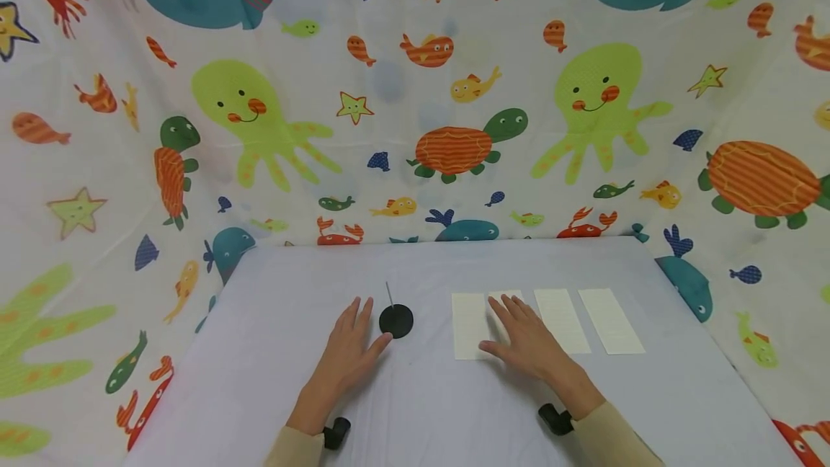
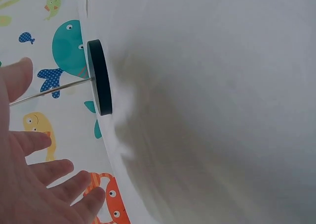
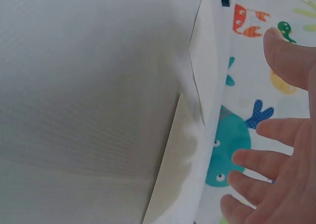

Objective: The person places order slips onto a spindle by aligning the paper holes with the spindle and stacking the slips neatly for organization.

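Note:
A black round base (image 1: 396,321) with a thin metal rod (image 1: 389,294) rising from it stands on the white-covered table. Just left of it my left hand (image 1: 350,348) hovers with fingers spread, the thumb close to the base's near edge in the head view. In the left wrist view the disc (image 2: 100,78) appears edge-on beyond the thumb. My right hand (image 1: 528,341) is spread over a row of several pale paper strips, overlapping the second strip (image 1: 504,295). The leftmost strip (image 1: 468,326) lies beside its thumb. Neither hand holds anything.
Two more paper strips, the third (image 1: 563,319) and the rightmost (image 1: 612,321), lie right of my right hand. Behind the table (image 1: 428,416) hangs a sea-animal curtain (image 1: 389,107), which also runs down both sides. Small black devices (image 1: 336,434) sit at both wrists.

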Demonstrator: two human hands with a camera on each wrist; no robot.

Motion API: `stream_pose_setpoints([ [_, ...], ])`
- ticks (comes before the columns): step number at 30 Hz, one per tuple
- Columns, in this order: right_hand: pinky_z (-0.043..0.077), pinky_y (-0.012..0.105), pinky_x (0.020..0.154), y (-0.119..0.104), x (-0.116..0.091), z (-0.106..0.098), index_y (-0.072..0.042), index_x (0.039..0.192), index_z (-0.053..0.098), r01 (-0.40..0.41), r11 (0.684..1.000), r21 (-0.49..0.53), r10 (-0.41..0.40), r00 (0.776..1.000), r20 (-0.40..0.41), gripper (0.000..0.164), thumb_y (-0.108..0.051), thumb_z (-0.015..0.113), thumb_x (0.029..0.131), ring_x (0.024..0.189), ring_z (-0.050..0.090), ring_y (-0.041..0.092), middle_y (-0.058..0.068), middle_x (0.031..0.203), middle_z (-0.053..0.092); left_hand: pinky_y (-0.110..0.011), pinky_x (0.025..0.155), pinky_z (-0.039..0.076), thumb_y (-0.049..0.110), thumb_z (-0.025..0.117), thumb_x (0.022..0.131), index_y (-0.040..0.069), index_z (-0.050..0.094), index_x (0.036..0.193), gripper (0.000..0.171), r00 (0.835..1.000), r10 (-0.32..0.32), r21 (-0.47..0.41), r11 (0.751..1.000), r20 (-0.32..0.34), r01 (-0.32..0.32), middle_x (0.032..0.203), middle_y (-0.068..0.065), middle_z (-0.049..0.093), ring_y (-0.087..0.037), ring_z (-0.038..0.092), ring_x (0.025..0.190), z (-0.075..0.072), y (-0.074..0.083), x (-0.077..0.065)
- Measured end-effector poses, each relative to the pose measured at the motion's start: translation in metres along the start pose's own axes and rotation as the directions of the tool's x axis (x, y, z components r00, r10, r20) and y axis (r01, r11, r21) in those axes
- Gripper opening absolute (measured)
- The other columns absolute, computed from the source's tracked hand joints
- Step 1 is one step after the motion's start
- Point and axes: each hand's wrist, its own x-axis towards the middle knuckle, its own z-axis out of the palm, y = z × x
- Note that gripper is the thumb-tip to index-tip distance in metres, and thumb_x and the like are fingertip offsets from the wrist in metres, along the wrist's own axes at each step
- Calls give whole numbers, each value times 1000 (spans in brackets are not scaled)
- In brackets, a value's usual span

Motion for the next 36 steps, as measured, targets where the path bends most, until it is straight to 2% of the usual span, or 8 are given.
stream_pose_setpoints([
  [6, 29, 59, 115, 0, 12, -1, -1, 154, 39, 0, 999, 41, 0, 1000, 20, 83, -51, 67, 93, 145, 33, 45, 25, 154, 41, -62, 114, 28, 49, 59, 100, 1, 32, 157, 80, 1000, -18, -57, 998, 23, 19, 161, -27, 27, -46, 28, 146, 0, -1, 8],
  [13, 35, 57, 111, -4, 20, -1, -4, 153, 41, -20, 995, 100, 15, 999, 44, 80, -48, 71, 93, 141, 40, 41, 22, 152, 44, -64, 111, 31, 51, 61, 98, 4, 31, 158, 82, 995, -83, -130, 987, 56, 90, 162, -25, 24, -47, 28, 146, 1, 3, 15],
  [21, 36, 58, 110, -2, 25, 8, -2, 151, 44, -17, 990, 141, 8, 998, 60, 77, -44, 72, 93, 139, 41, 43, 25, 150, 45, -64, 108, 36, 44, 67, 96, 4, 39, 154, 75, 988, -132, -164, 976, 80, 143, 156, -25, 33, -47, 35, 141, 5, 6, 25],
  [27, 37, 57, 109, 3, 29, 15, 1, 147, 48, 3, 992, 129, -13, 997, 73, 75, -39, 76, 90, 137, 42, 43, 26, 148, 46, -62, 108, 36, 40, 72, 93, 4, 42, 152, 75, 982, -156, -198, 964, 109, 175, 152, -25, 38, -45, 37, 139, 9, 4, 28],
  [31, 38, 56, 109, 5, 30, 19, 4, 145, 50, 18, 995, 101, -26, 996, 86, 74, -37, 77, 89, 135, 44, 42, 25, 144, 49, -61, 108, 37, 38, 73, 93, 4, 46, 150, 72, 980, -154, -200, 964, 124, 177, 149, -26, 42, -45, 40, 137, 14, 1, 30],
  [36, 38, 55, 109, 4, 31, 17, 4, 145, 50, 3, 997, 71, -11, 993, 114, 74, -36, 77, 89, 135, 43, 42, 24, 145, 49, -58, 108, 37, 34, 74, 92, 2, 52, 145, 66, 984, -124, -203, 968, 126, 148, 143, -24, 49, -43, 43, 134, 18, -2, 34],
])
